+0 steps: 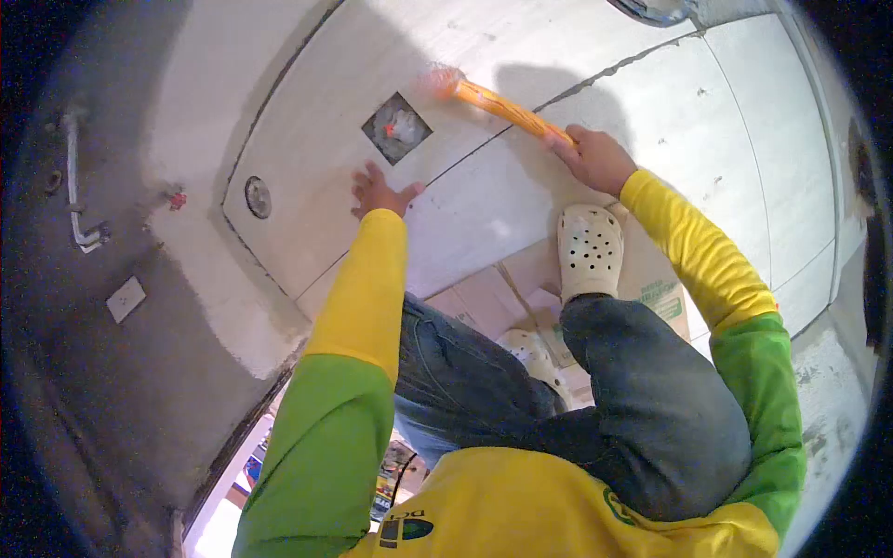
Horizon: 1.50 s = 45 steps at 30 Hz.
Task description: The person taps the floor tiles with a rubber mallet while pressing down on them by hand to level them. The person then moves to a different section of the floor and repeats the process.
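In the head view my right hand is closed around the end of a mallet's orange handle. The mallet points up and left, its reddish head blurred over a large pale floor tile. My left hand has its fingers spread on or just above the same tile, holding nothing. A diamond-shaped cutout lies just above this hand, with whitish material and a small red piece inside. Left of the hand is a round hole in the tile.
Cardboard lies under my feet, which wear cream clogs. More pale tiles extend to the right. On the grey wall at left are a bent pipe and a white plate. Another round opening shows at the top.
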Motion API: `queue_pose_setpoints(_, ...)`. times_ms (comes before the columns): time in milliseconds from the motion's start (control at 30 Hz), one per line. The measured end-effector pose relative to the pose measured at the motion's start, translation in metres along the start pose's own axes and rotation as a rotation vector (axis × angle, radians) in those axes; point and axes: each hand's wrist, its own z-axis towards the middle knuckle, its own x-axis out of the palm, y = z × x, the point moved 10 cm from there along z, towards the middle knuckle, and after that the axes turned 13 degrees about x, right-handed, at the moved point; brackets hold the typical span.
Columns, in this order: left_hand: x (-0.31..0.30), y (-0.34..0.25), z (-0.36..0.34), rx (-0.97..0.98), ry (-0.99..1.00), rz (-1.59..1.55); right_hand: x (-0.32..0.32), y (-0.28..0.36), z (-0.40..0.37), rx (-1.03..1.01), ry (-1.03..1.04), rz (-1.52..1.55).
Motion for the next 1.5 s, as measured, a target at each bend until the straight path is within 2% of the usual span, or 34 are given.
queue_pose_setpoints(33, 0.003, 0.003, 0.002, -0.008, 0.003, 0.018, 0.004, -0.006, 0.0, 0.057, 0.043, 0.0)
queue_pose_setpoints(167, 0.003, 0.005, 0.006, 0.002, -0.018, 0.042, -0.008, 0.009, -0.037, -0.019, 0.05, 0.117)
queue_pose_setpoints(300, 0.005, 0.005, 0.006, -0.018, 0.0, 0.052, 0.015, -0.013, -0.029, -0.04, 0.127, 0.003)
queue_pose_setpoints(367, 0.001, 0.006, 0.007, -0.012, -0.04, 0.028, 0.009, -0.003, -0.03, -0.029, 0.156, -0.082)
queue_pose_setpoints(567, 0.001, 0.004, 0.006, -0.059, 0.021, 0.014, 0.014, 0.009, -0.053, -0.179, 0.142, -0.033)
queue_pose_setpoints(633, -0.002, 0.001, 0.005, -0.054, -0.006, 0.003, 0.021, -0.004, -0.04, -0.018, 0.206, -0.073)
queue_pose_setpoints(700, 0.022, 0.023, 0.022, -0.04, -0.012, 0.004, 0.024, 0.005, -0.055, -0.082, 0.192, -0.022)
queue_pose_setpoints(733, 0.05, 0.046, 0.056, 0.078, -0.031, 0.031, 0.021, 0.013, -0.06, -0.158, 0.176, 0.019)
queue_pose_setpoints(767, 0.064, 0.045, 0.075, 0.2, -0.051, 0.058, 0.022, 0.009, -0.056, -0.15, 0.166, 0.014)
queue_pose_setpoints(800, 0.05, 0.027, 0.063, 0.212, -0.05, 0.055, 0.027, -0.001, -0.049, -0.112, 0.154, -0.05)
queue_pose_setpoints(867, 0.007, 0.01, 0.016, -0.029, 0.021, 0.086, 0.024, -0.007, -0.041, -0.067, 0.126, -0.114)
queue_pose_setpoints(967, 0.009, 0.011, 0.015, -0.028, 0.023, 0.085, 0.016, 0.0, -0.035, 0.016, 0.129, -0.001)
queue_pose_setpoints(1033, 0.015, 0.014, 0.021, 0.001, 0.025, 0.099, 0.006, 0.018, -0.045, -0.08, 0.118, 0.11)
queue_pose_setpoints(1167, 0.036, 0.03, 0.044, 0.074, 0.04, 0.104, 0.001, 0.003, -0.016, -0.036, 0.009, 0.02)
queue_pose_setpoints(1233, 0.04, 0.037, 0.05, 0.119, 0.018, 0.088, 0.001, 0.007, 0.0, 0.003, 0.086, 0.114)
queue_pose_setpoints(1267, 0.037, 0.034, 0.044, 0.098, 0.02, 0.064, -0.005, 0.009, 0.0, 0.015, 0.062, 0.116)
queue_pose_setpoints(1333, 0.038, 0.035, 0.044, 0.103, 0.017, 0.037, -0.014, 0.021, -0.013, -0.028, 0.054, 0.307)
queue_pose_setpoints(1400, 0.049, 0.048, 0.067, 0.148, 0.027, 0.153, -0.015, 0.009, -0.014, 0.005, -0.001, 0.297)
queue_pose_setpoints(1500, 0.025, 0.02, 0.047, 0.086, 0.106, 0.209, -0.024, -0.01, -0.003, 0.081, -0.042, 0.312)
